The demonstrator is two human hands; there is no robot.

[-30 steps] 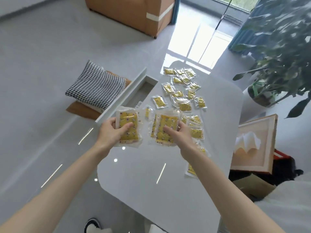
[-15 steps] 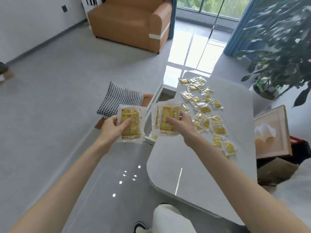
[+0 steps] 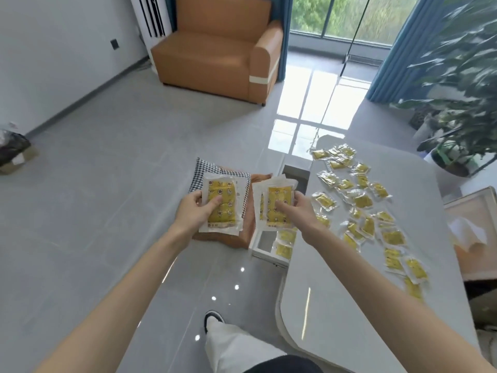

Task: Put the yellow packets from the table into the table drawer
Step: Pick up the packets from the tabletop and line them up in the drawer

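Observation:
My left hand (image 3: 194, 211) grips a small stack of yellow packets (image 3: 223, 200) in clear wrappers, thumb across the front, out over the floor and a cushion. My right hand (image 3: 297, 211) holds a second stack of yellow packets (image 3: 277, 203) just above the open white table drawer (image 3: 265, 242), which sticks out from the table's left side. A few yellow packets (image 3: 285, 243) lie inside the drawer. Several more yellow packets (image 3: 360, 200) are scattered over the white table (image 3: 349, 305).
A checkered cushion (image 3: 201, 170) on a brown pad lies on the floor left of the drawer. An orange armchair (image 3: 220, 49) stands at the back. A potted plant (image 3: 457, 109) and a framed picture (image 3: 473, 224) sit to the right. My shoe (image 3: 213, 319) is below.
The view has swung left and up, so the table now sits to the right. Both hands, still holding their stacks, have moved off the tabletop toward the drawer side.

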